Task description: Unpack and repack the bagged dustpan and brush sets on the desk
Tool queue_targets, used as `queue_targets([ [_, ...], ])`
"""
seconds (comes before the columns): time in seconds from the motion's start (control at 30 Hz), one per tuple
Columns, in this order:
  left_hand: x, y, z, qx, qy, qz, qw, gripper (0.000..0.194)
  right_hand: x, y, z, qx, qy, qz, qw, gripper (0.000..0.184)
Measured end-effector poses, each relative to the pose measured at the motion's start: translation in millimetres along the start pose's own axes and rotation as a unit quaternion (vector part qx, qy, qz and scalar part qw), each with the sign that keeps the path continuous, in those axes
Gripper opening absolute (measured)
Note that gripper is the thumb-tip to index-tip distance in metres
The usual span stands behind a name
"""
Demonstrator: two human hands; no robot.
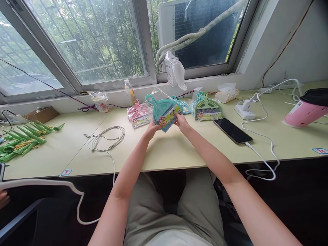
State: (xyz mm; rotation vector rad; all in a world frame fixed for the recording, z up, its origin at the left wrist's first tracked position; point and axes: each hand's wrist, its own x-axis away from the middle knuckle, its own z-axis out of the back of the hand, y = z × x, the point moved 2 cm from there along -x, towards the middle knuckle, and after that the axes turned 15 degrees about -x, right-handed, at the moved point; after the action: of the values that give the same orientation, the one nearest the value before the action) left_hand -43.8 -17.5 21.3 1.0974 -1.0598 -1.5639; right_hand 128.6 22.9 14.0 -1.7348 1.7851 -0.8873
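Between my two hands I hold a teal mini dustpan and brush set [160, 108], tilted, with grey bristles and a yellow-green label. My left hand [153, 129] grips its lower left edge. On the lower right side, my right hand [182, 123] closes on the set. Behind it to the left lie pink dustpan sets [139, 114] in clear wrapping. A blue set [186, 107] is partly hidden behind the held one. To the right sit green dustpan sets [208, 107], with teal ones beneath or behind them.
A black phone [233, 131] charges at right, near a white plug adapter [245, 110] and a pink cup [307, 109]. A coiled cable [107, 138] and green woven pieces [25, 140] lie at left. A bottle [130, 92] stands by the window. Another person's hand [3, 199] shows at far left.
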Motion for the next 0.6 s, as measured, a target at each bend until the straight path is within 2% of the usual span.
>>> queue_targets([
  [0.13, 3, 4, -0.4, -0.004, -0.013, -0.014, 1.0, 0.107, -5, 2, 4, 0.003, 0.032, -0.01, 0.999, 0.018],
  [0.3, 8, 10, -3.2, -0.013, -0.03, -0.021, 0.999, 0.112, -3, 2, 8, 0.012, 0.034, -0.005, 0.999, 0.026],
  [0.47, 7, 9, -1.8, -0.013, -0.016, -0.015, 1.0, 0.107, -3, 1, 6, 0.007, 0.02, 0.006, 1.0, 0.027],
  [0.6, 4, 5, 2.5, 0.006, -0.001, -0.004, 1.0, 0.104, -3, 1, 2, -0.004, -0.033, 0.005, 0.999, 0.03],
])
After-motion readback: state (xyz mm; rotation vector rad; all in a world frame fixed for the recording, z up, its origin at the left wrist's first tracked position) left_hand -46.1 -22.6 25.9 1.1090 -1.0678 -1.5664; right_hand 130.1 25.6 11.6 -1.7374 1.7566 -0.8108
